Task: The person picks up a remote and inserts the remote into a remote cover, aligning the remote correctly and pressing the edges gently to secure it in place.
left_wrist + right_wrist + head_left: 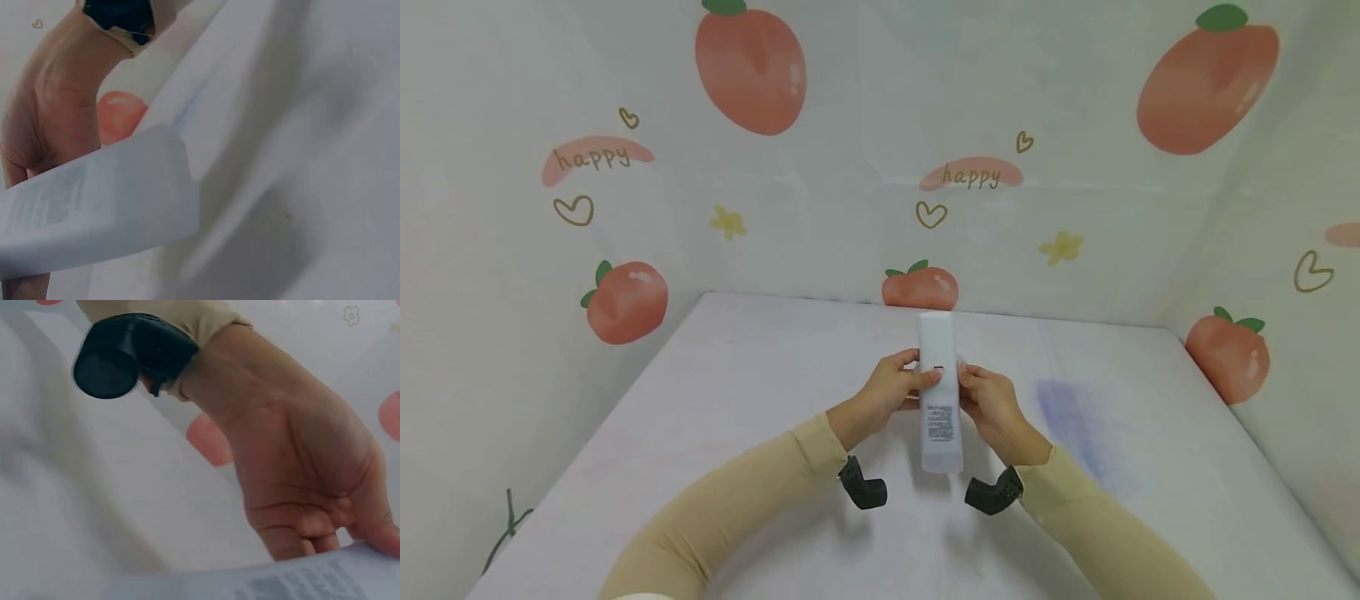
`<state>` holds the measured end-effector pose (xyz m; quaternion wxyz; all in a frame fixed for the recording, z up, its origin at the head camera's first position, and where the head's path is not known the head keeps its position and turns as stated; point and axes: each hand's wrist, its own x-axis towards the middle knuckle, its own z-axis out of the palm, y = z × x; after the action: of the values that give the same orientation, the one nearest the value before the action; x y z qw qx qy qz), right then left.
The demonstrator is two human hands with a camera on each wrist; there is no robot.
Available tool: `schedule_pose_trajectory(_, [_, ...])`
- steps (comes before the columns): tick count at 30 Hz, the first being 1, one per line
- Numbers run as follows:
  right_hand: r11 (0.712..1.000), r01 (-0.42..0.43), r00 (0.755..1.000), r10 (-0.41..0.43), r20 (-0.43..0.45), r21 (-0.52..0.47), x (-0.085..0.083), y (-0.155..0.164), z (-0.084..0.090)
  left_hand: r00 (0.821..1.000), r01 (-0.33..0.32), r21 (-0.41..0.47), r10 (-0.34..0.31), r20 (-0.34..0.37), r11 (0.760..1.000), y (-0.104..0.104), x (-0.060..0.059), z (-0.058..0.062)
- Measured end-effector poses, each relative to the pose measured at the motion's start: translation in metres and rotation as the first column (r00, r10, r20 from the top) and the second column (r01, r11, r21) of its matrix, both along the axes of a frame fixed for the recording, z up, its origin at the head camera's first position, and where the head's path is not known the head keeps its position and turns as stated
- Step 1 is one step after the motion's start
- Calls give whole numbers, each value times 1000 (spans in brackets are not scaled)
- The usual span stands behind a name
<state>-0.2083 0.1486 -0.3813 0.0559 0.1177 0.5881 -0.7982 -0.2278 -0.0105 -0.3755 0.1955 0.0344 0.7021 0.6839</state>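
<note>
A white plastic tube [940, 392] with a block of small grey print is held lengthwise above the table, one end pointing away from me. My left hand [891, 392] pinches its left side with thumb and fingers, and my right hand [988, 400] grips its right side. In the left wrist view the tube [94, 206] crosses the lower left, with a hand [50, 119] behind it. The right wrist view shows a palm [300, 469] whose fingers reach down to the tube's [300, 581] printed face. Black cameras sit under both wrists.
The table [700, 417] is covered with a white cloth bearing a faint blue stain [1071, 425] at the right. Walls printed with peaches close it in at the back and on both sides. A green cord [505, 533] hangs at the lower left.
</note>
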Motion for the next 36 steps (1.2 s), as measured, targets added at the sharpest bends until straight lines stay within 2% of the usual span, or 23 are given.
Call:
schedule_pose_trajectory(4, [999,-45,999,45,15,2,-2,4,4,999,37,-38,-36,29,999,0,-1,-1])
schedule_pose_trajectory(10, [996,-83,996,81,31,42,-9,9,7,994,70,-27,-68,84,997,0,3,-2])
schedule_pose_trajectory(13, [997,-75,996,74,49,19,-13,8,6,993,60,-16,-58,105,998,0,3,-2])
schedule_pose_trajectory(17, [996,-84,995,87,53,-41,-10,8,6,992,24,17,-26,120,1000,-2,-3,2])
schedule_pose_trajectory(20, [991,-120,993,121,9,-55,-5,9,8,995,7,38,-11,94,999,-3,-7,6])
schedule_pose_trajectory(23, [982,-190,981,189,-37,-24,-1,9,10,999,4,12,-4,48,1000,-4,-6,7])
schedule_pose_trajectory(28, [944,-304,951,309,-16,126,2,8,14,999,21,-66,-23,-38,998,-4,0,4])
schedule_pose_trajectory(31, [936,-307,951,308,18,171,3,9,14,996,49,-90,-55,-75,995,-4,3,2])
schedule_pose_trajectory(33, [944,-287,958,286,28,164,3,11,13,994,61,-86,-68,-85,994,-5,5,1])
schedule_pose_trajectory(36, [956,-254,967,254,19,146,3,14,12,996,34,-27,-36,-82,999,-9,5,-2])
